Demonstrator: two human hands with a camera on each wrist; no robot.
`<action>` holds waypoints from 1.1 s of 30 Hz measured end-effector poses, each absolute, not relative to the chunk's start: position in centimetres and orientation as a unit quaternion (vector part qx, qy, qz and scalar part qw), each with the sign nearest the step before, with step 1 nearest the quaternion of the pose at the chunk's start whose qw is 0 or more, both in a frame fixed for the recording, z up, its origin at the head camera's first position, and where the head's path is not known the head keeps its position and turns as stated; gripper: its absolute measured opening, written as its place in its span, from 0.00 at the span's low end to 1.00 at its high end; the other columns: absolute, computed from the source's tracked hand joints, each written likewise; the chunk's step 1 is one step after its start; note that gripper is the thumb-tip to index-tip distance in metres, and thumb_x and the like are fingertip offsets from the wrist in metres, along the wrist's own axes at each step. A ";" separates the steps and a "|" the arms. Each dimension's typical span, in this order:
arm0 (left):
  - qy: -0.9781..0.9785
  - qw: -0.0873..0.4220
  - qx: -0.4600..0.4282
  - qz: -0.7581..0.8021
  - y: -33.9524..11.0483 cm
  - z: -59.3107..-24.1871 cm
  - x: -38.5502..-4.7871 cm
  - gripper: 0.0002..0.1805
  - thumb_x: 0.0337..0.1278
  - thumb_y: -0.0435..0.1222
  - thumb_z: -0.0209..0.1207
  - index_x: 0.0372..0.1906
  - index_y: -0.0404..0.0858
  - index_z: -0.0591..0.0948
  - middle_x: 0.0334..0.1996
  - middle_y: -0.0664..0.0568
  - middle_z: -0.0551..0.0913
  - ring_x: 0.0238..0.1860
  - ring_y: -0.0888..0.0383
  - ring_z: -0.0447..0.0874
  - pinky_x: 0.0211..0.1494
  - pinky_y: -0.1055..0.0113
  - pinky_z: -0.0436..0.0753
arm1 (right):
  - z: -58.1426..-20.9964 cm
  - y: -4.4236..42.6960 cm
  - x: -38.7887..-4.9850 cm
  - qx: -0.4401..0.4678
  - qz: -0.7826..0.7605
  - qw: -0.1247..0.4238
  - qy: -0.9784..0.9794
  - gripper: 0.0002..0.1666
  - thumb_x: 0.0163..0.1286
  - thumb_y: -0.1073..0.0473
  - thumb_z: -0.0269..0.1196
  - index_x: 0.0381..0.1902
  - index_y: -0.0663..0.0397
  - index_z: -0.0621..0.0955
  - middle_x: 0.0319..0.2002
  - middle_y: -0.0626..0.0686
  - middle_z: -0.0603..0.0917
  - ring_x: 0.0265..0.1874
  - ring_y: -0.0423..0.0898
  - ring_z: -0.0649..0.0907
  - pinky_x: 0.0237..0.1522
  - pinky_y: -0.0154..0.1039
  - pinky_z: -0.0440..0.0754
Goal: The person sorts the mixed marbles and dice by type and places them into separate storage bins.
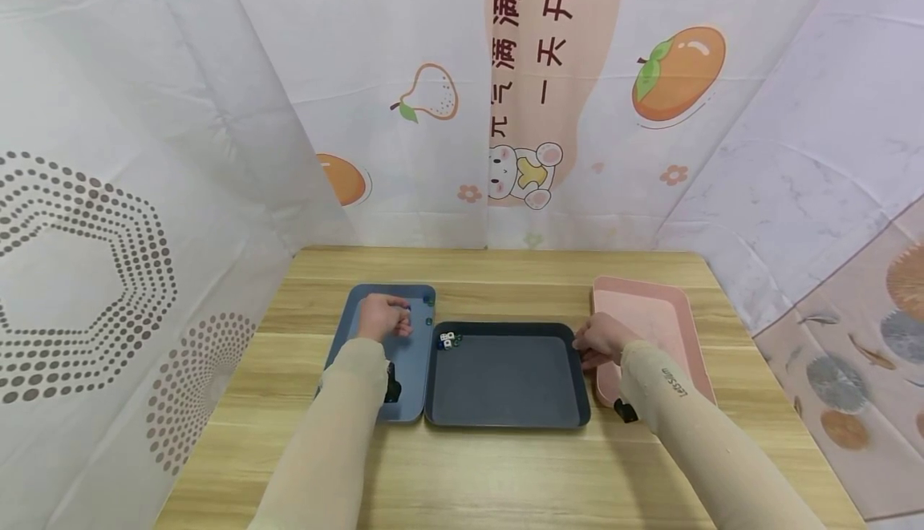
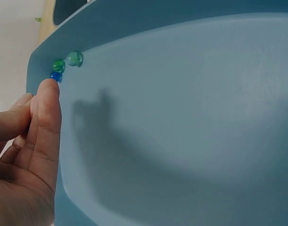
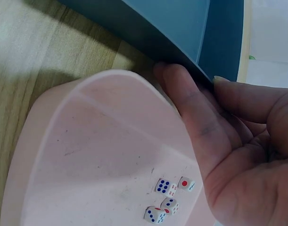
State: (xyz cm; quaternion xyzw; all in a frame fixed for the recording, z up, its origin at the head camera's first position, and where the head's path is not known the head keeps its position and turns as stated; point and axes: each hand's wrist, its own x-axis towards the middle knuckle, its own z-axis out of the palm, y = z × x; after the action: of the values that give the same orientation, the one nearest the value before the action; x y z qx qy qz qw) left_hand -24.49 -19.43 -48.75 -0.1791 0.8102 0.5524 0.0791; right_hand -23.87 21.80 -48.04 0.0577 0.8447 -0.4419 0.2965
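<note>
My left hand (image 1: 382, 317) is over the blue tray (image 1: 411, 402), its fingers fairly straight and the thumb close against them; nothing shows between them. Just past its fingertips in the left wrist view lie a blue marble (image 2: 56, 76), a green marble (image 2: 58, 65) and a pale green marble (image 2: 74, 58), near the tray's corner. My right hand (image 1: 602, 340) pinches the right rim of the dark grey tray (image 1: 505, 422), thumb at the rim and fingers along the outer wall. White dice and darker small pieces (image 1: 448, 341) sit in that tray's far left corner.
To the right stands a pink tray (image 1: 682, 297), partly under my right hand and forearm. Several white dice (image 3: 165, 197) lie in it. All three trays rest on a wooden table (image 1: 505, 474), with a printed curtain (image 1: 447, 25) behind.
</note>
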 end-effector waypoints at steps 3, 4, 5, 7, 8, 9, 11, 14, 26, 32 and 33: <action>0.807 0.080 -0.179 0.557 -19.6 -49.2 -24.5 0.13 0.66 0.22 0.60 0.53 0.24 0.84 0.23 0.41 0.85 0.20 0.56 0.87 0.29 0.63 0.90 | -48.1 21.8 -23.8 0.054 -0.440 0.296 0.846 0.15 0.72 0.73 0.59 0.53 0.78 0.78 0.43 0.66 0.82 0.33 0.51 0.85 0.36 0.44 0.91; 0.805 0.080 -0.180 0.559 -19.6 -49.4 -24.5 0.13 0.65 0.22 0.60 0.52 0.23 0.84 0.23 0.41 0.85 0.20 0.56 0.87 0.28 0.64 0.90 | -48.2 21.8 -23.8 0.056 -0.440 0.296 0.846 0.14 0.72 0.73 0.59 0.53 0.78 0.79 0.43 0.65 0.82 0.33 0.51 0.85 0.36 0.44 0.91; 0.804 0.080 -0.179 0.561 -19.6 -49.6 -24.5 0.13 0.65 0.21 0.60 0.52 0.23 0.83 0.23 0.41 0.85 0.20 0.55 0.87 0.28 0.64 0.90 | -48.2 21.8 -23.9 0.053 -0.439 0.296 0.846 0.14 0.72 0.73 0.59 0.53 0.78 0.78 0.43 0.66 0.82 0.32 0.52 0.85 0.36 0.44 0.91; 0.801 0.080 -0.182 0.565 -19.6 -49.9 -24.5 0.13 0.64 0.21 0.60 0.52 0.23 0.84 0.23 0.41 0.85 0.20 0.55 0.87 0.27 0.64 0.90 | -48.3 21.9 -23.9 0.054 -0.440 0.295 0.846 0.13 0.72 0.73 0.59 0.52 0.78 0.79 0.42 0.65 0.82 0.32 0.52 0.85 0.36 0.44 0.91; 0.799 0.081 -0.184 0.566 -19.6 -50.0 -24.6 0.13 0.64 0.21 0.60 0.52 0.23 0.84 0.23 0.41 0.85 0.19 0.55 0.87 0.27 0.63 0.90 | -48.4 21.9 -23.9 0.056 -0.441 0.295 0.846 0.13 0.72 0.73 0.59 0.51 0.77 0.79 0.42 0.65 0.82 0.32 0.51 0.85 0.36 0.44 0.91; 0.798 0.081 -0.185 0.567 -19.6 -50.2 -24.7 0.13 0.64 0.21 0.60 0.52 0.23 0.84 0.23 0.41 0.85 0.19 0.55 0.87 0.28 0.63 0.90 | -48.4 21.9 -23.9 0.055 -0.441 0.295 0.846 0.13 0.72 0.73 0.59 0.51 0.78 0.79 0.42 0.65 0.82 0.32 0.51 0.85 0.36 0.44 0.91; 0.796 0.082 -0.187 0.569 -19.6 -50.4 -24.8 0.13 0.63 0.21 0.61 0.52 0.23 0.84 0.23 0.41 0.85 0.19 0.55 0.87 0.28 0.63 0.90 | -48.4 21.9 -24.0 0.054 -0.443 0.295 0.845 0.12 0.72 0.73 0.59 0.51 0.77 0.79 0.41 0.65 0.82 0.32 0.51 0.85 0.36 0.44 0.91; 0.794 0.083 -0.192 0.571 -19.5 -50.7 -24.9 0.13 0.63 0.21 0.60 0.51 0.23 0.84 0.23 0.41 0.85 0.19 0.55 0.87 0.27 0.63 0.90 | -48.5 21.8 -24.0 0.058 -0.446 0.296 0.843 0.12 0.72 0.73 0.59 0.51 0.77 0.79 0.42 0.64 0.82 0.32 0.51 0.85 0.36 0.44 0.91; 0.785 0.082 -0.214 0.576 -19.0 -51.8 -24.8 0.14 0.64 0.21 0.61 0.53 0.23 0.84 0.21 0.42 0.84 0.16 0.57 0.85 0.24 0.63 0.89 | -48.4 21.7 -23.9 0.062 -0.439 0.293 0.847 0.13 0.73 0.73 0.58 0.52 0.78 0.78 0.40 0.64 0.82 0.31 0.50 0.86 0.35 0.44 0.91; 0.776 0.086 -0.225 0.583 -19.0 -52.1 -24.8 0.14 0.64 0.21 0.61 0.53 0.25 0.84 0.22 0.42 0.84 0.16 0.56 0.85 0.24 0.63 0.89 | -48.4 21.6 -23.9 0.069 -0.438 0.293 0.847 0.12 0.72 0.73 0.59 0.51 0.77 0.78 0.39 0.64 0.82 0.30 0.50 0.86 0.35 0.44 0.91; 0.777 0.086 -0.225 0.582 -19.0 -52.1 -24.8 0.14 0.64 0.21 0.61 0.52 0.25 0.85 0.22 0.42 0.85 0.16 0.56 0.85 0.24 0.63 0.89 | -48.4 21.6 -23.9 0.069 -0.438 0.293 0.847 0.12 0.72 0.74 0.59 0.51 0.77 0.78 0.39 0.64 0.82 0.30 0.50 0.86 0.35 0.44 0.91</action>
State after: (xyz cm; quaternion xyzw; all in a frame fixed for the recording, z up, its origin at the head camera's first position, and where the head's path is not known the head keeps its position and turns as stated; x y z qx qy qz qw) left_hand -24.81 -19.02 -52.11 -0.2254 0.7765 0.5821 0.0859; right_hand -23.88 21.64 -48.39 0.0690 0.8471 -0.4378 0.2934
